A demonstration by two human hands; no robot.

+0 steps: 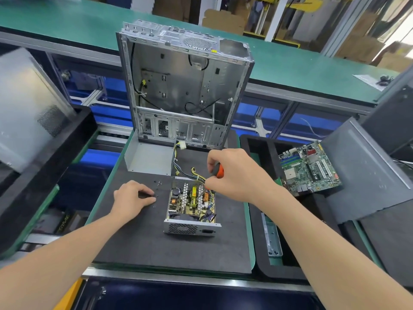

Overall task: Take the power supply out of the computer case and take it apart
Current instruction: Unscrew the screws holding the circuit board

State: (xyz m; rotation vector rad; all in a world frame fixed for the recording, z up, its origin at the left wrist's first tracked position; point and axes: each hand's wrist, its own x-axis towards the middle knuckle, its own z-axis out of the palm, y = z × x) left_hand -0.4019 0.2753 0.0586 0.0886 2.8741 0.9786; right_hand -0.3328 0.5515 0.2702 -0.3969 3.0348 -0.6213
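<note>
So, right hand (232, 175) is wrapped around the orange-and-black handle of a screwdriver (218, 170). It's held from above, with the shaft angling down and left into the far right corner of the power supply (192, 205). The tip's buried among the parts, so I can't see what it's sitting on. Left hand (134, 196) is down on the black mat (156, 247) just left of the unit, fingers curled with the tips on the foam. There's something dark under them, and I can't tell if it's pinching a screw or that's only shadow. A few loose screws (156, 195) lie on the mat right by those fingertips.

The power supply is out of the case and lying flat mid-mat, lid off, board and coils showing. Its long axis runs near-far, with the grille end toward the person and the wire bundle (194, 174) leaving the far end. The bit that matters, I'd say: the right hand is right over that far end, while the left is off to the side and not touching the box. So whatever's being worked gets no bracing, and the box could twist on the foam.

Its grey cover (148, 157) lies just beyond it to the left. The gutted computer case (183, 86) stands upright beyond that, and a motherboard (310, 168) leans in the tray to the right.
</note>
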